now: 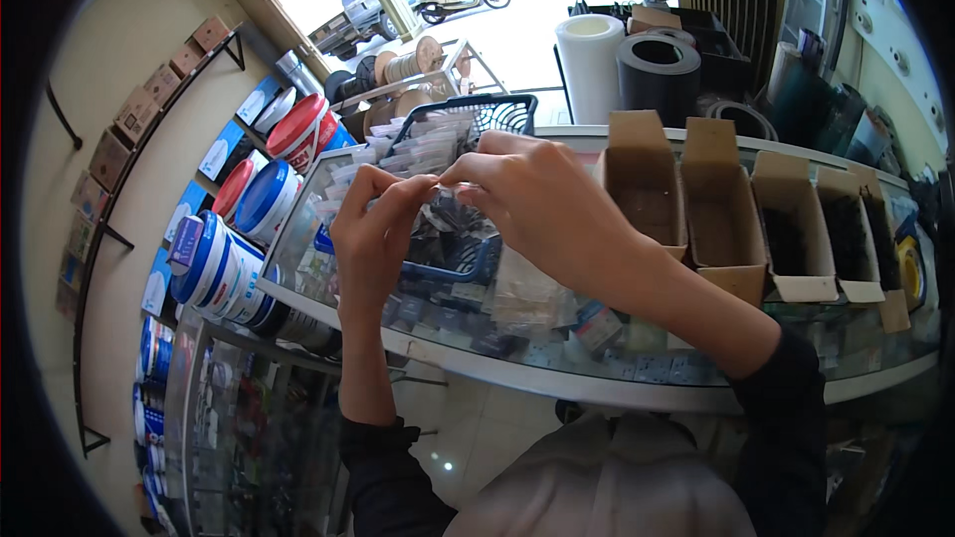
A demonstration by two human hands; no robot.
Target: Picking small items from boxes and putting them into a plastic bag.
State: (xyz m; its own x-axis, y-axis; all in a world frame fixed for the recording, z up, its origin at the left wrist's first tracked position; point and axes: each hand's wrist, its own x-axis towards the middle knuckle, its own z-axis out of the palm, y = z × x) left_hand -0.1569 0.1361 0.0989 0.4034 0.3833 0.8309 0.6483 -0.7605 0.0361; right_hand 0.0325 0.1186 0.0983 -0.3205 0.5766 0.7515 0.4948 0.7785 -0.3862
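Both hands are raised over a glass-topped display counter, their fingertips meeting. My left hand pinches the top edge of a small clear plastic bag, and my right hand grips the same edge close beside it. What the bag holds is hard to tell. Behind and below the hands stands a dark blue plastic basket with many small filled plastic bags in it. A stack of flat clear bags lies on the glass, below my right hand.
Several open cardboard boxes line the right of the counter, some with dark small items inside. Rolls of sheeting stand beyond it. Paint pails are stacked at the left, near a wall shelf with small boxes.
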